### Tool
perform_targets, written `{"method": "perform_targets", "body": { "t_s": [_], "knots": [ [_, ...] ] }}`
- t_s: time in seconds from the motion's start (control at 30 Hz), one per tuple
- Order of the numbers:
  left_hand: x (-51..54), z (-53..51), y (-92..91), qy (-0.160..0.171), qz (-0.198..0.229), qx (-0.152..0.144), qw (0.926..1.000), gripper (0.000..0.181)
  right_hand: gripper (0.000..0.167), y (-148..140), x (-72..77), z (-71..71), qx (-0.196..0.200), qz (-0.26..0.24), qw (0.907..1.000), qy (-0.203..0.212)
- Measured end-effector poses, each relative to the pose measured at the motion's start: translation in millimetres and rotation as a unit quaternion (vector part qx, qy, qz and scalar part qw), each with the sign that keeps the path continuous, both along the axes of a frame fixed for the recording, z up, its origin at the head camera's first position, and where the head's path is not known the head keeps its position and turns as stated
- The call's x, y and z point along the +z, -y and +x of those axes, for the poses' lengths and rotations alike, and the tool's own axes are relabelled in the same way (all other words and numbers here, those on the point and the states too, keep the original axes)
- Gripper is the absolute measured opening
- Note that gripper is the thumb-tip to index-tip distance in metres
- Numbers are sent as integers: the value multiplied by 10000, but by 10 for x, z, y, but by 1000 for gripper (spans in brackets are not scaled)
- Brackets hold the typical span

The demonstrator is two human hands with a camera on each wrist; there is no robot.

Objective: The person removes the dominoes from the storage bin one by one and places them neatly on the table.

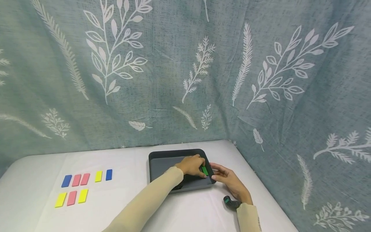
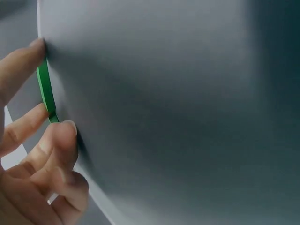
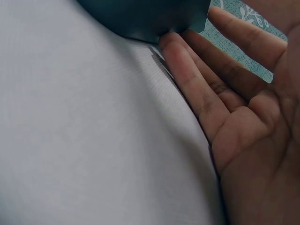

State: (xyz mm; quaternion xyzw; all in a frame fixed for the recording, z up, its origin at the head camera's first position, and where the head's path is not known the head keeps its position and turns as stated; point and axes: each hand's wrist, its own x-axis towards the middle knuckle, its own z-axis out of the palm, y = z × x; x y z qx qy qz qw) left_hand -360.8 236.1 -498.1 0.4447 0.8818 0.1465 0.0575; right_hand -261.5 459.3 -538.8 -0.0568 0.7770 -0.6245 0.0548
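In the head view a dark grey tray point(image 1: 174, 153) stands at the back right of the table. My left hand point(image 1: 190, 165) reaches into its right end and pinches a green rectangular block point(image 1: 205, 170) lengthwise between thumb and fingers. The left wrist view shows the narrow edge of the green block point(image 2: 45, 86) between the digits, close to the tray floor point(image 2: 154, 117). Outside the tray's right wall, my right hand point(image 1: 232, 183) rests its extended fingertips against it. The right wrist view has those fingers point(image 3: 187, 75) touching the tray's outer side point(image 3: 150, 18).
On the left of the white-covered table point(image 1: 116, 206) lie two rows of blocks, among them a blue block point(image 1: 66, 181), a pink block point(image 1: 71, 198) and a yellow block point(image 1: 83, 196). A patterned curtain point(image 1: 162, 80) hangs behind and along the right side.
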Motion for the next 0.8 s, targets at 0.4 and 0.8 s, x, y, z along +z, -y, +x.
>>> {"method": "perform_targets", "body": {
  "t_s": [0.4, 0.8],
  "knots": [
    [-67, -105, 119, 1429, 1292, 225, 9810, 43, 57, 2, -5, 7, 2, -73, 10000, 6],
    [-80, -138, 189, 2071, 1779, 435, 9610, 43, 58, 0, 5, 12, 22, -112, 9999, -6]
  ]
}}
